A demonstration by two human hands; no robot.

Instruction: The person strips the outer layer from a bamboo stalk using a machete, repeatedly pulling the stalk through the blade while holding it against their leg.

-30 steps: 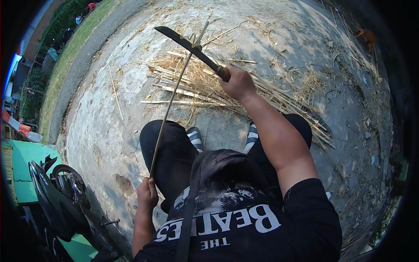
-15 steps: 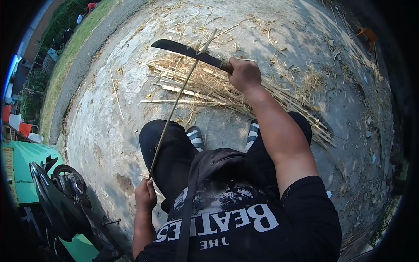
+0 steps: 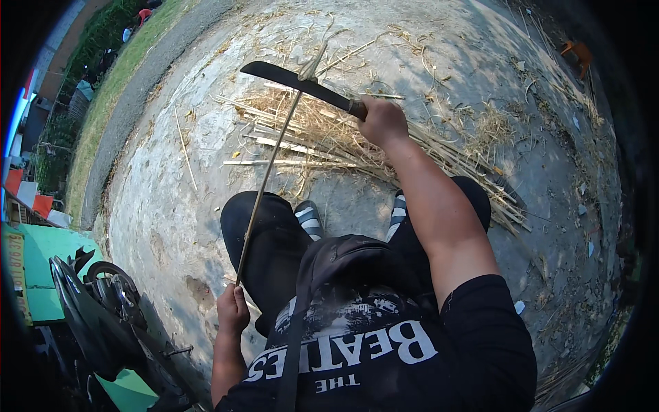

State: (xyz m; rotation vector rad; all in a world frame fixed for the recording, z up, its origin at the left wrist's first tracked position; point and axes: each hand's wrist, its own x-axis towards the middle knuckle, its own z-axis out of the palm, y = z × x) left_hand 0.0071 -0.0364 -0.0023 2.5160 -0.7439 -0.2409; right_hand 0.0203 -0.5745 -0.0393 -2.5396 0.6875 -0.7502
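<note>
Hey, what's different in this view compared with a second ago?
The dark long-bladed knife with a brown handle has swung: its tip came nearer the person, so the blade lies flatter across the view. The right hand shifted slightly forward. Both grips stayed, the left hand on the thin tan strip.

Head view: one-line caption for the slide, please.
Right hand holding a machete across a thin strip gripped in the left hand, with pale strips piled on the ground ahead.
</note>
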